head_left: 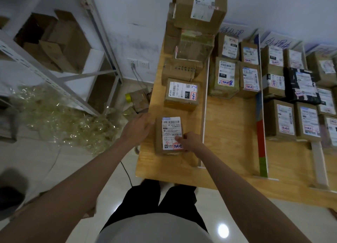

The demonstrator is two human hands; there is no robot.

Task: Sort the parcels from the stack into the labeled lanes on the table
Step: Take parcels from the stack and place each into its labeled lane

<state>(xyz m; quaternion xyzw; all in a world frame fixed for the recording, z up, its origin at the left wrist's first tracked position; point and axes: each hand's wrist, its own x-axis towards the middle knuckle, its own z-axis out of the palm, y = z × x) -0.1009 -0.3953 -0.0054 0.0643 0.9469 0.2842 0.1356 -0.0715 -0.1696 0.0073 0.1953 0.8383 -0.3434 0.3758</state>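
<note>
**Both hands at a small parcel on the desk's left lane**

A small cardboard parcel (168, 135) lay flat on the wooden desk (229, 133), lower centre of the frame, label up. The right hand (189, 142) rested on its lower right corner, fingers curled over the label. The left hand (137, 127), fingers straight, touched the parcel's left edge. Above it sat a second labelled parcel (181, 95) and the stack (193, 31). Sorted parcels (235, 73) filled lanes at right, beyond a white divider (204, 115).

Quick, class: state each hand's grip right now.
Left hand: open, fingers straight beside the parcel.
Right hand: fingers rest on the parcel's label; grip cannot be told.
</note>
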